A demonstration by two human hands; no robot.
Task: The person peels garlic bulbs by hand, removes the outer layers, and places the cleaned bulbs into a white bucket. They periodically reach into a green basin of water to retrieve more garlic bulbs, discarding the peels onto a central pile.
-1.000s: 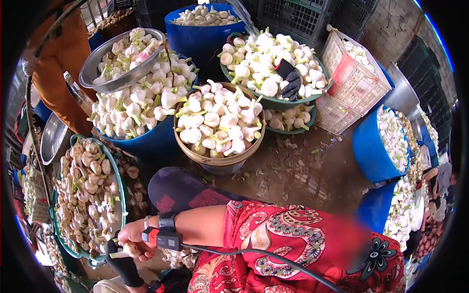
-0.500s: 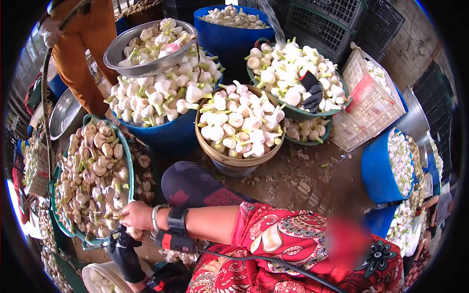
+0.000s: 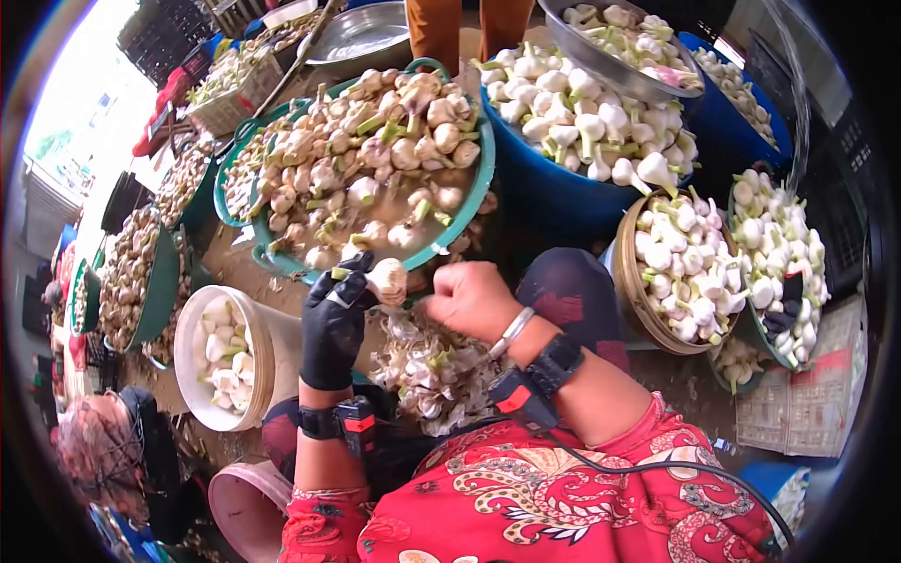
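Observation:
My left hand [image 3: 336, 324], in a black glove, is closed around a garlic bulb [image 3: 387, 281] with a short green stem. The bulb's pale root side points to the right. Just right of the bulb, my bare right hand [image 3: 472, 300] is curled into a fist; what its fingers hold, if anything, is hidden. Below both hands lies a heap of dry garlic skins [image 3: 436, 371]. Beyond them stands a green basin [image 3: 479, 192] of murky water and brownish unpeeled garlic [image 3: 324, 169]. A white bucket [image 3: 277, 342] with cleaned bulbs is left of my left hand.
A blue tub [image 3: 526, 188] heaped with white garlic has a metal bowl [image 3: 648, 80] on top. To the right are a brown-rimmed bucket [image 3: 631, 272] and more garlic. A pink bucket [image 3: 249, 507] lies at lower left, near another person [image 3: 113, 450]. Someone in orange trousers [image 3: 469, 28] stands behind.
My view has swung left. My right hand has left the green basin's rim, and both hands are now above the skins. The garlic bulb shows plainly in my left hand.

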